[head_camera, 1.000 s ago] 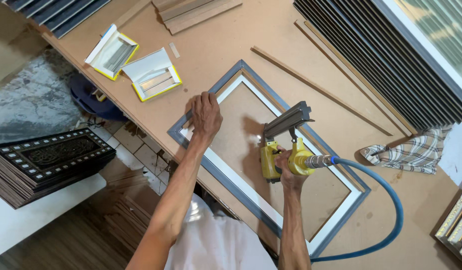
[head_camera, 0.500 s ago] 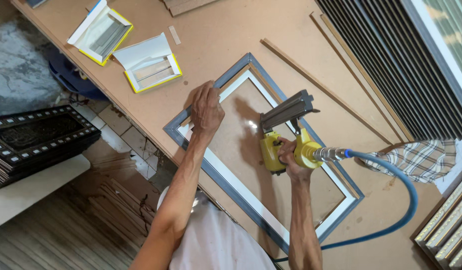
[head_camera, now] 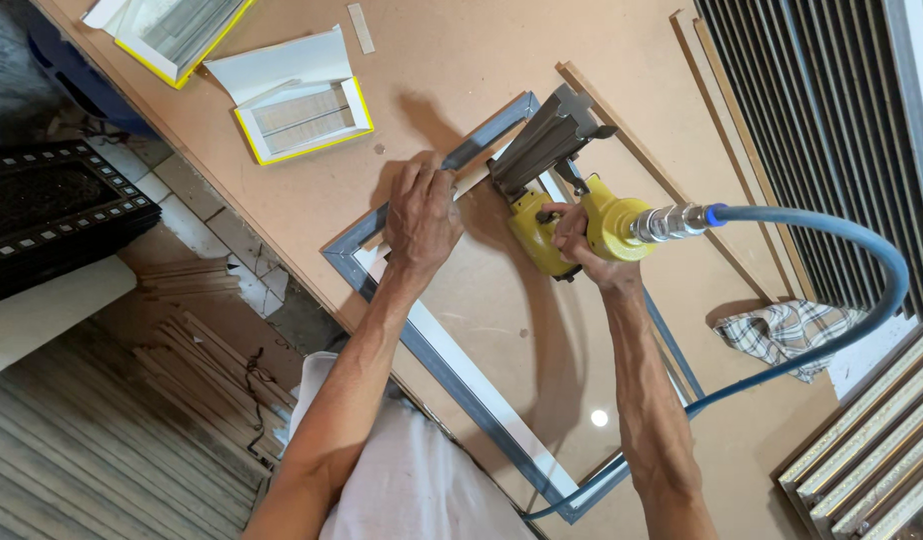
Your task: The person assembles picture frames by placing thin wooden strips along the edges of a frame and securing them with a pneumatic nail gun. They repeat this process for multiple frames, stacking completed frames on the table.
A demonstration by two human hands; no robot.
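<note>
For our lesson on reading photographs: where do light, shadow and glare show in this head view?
Head view: even light; soft shadows fall beside the left hand and under the yellow pneumatic nail gun held by the right hand; a small bright glare spot sits on the tan board inside the grey-and-white picture frame; focus is sharp throughout.

My work lies on a bare brown fibreboard bench (head_camera: 452, 60). Flat on it sits a grey-blue rectangular picture frame with a white inner lip (head_camera: 437, 355), brown backing board inside. Near the far edge are two open yellow-rimmed cardboard boxes of staple strips (head_camera: 300, 108) (head_camera: 177, 30) — a checked cloth rag (head_camera: 777, 335) is crumpled off to my right. Thin wooden moulding strips (head_camera: 632, 145) lie just beyond the frame.
</note>
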